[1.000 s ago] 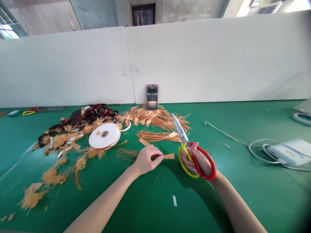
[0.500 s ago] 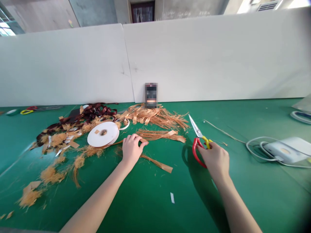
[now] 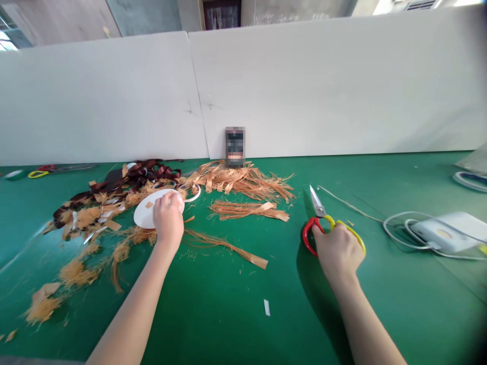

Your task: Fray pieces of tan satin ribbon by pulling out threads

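Note:
My left hand (image 3: 168,218) is closed on the right side of a white spool (image 3: 141,213), its fingers curled over the rim. A short orange-brown ribbon end (image 3: 189,219) sticks out beside the hand. My right hand (image 3: 340,252) grips scissors (image 3: 317,203) by their red and yellow handles, blades pointing up and away and pressed together. Between the hands lie a frayed ribbon strip (image 3: 247,256) and a bundle of frayed strips (image 3: 243,209). Behind them spreads a larger heap of frayed ribbon (image 3: 243,181).
Dark brown ribbon (image 3: 140,177) and fluffy fibre scraps (image 3: 78,274) cover the left. Another pair of scissors (image 3: 40,172) lies at the far left. A device (image 3: 235,147) leans on the white board (image 3: 323,91). A white adapter (image 3: 445,230) with cable sits right. A paper scrap (image 3: 267,307) lies in front.
My left hand has moved left from the ribbon end onto the spool. My right hand has shifted slightly right and turned, with the scissors more upright.

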The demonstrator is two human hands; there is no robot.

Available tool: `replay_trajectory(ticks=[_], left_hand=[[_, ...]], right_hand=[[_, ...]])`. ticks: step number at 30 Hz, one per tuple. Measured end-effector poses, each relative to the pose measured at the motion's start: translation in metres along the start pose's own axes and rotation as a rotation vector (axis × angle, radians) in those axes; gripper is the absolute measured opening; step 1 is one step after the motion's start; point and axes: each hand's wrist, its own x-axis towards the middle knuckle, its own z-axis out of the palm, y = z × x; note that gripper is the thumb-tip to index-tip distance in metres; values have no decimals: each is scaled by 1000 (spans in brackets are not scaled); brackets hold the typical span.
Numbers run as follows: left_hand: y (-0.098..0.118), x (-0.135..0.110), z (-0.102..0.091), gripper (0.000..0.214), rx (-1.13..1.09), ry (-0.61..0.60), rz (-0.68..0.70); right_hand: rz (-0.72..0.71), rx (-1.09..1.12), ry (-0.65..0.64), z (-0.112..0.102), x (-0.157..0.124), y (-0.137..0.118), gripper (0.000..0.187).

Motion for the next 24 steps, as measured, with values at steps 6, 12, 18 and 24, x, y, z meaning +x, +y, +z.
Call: replay_trajectory(ticks=[6, 12, 18, 24], left_hand=[[44, -15, -15, 23, -393, -126, 254], [94, -48, -22, 19, -768, -673, 609], [121, -44, 10, 11, -658, -453, 482], [158, -14, 30, 21, -689, -344, 361]], right_hand=[[-30, 43, 13, 1, 4, 5, 41], [-49, 98, 105, 2, 1, 6, 43], [-85, 93, 84, 1, -2, 3, 38], [-185, 42, 218, 10, -4, 7, 34]])
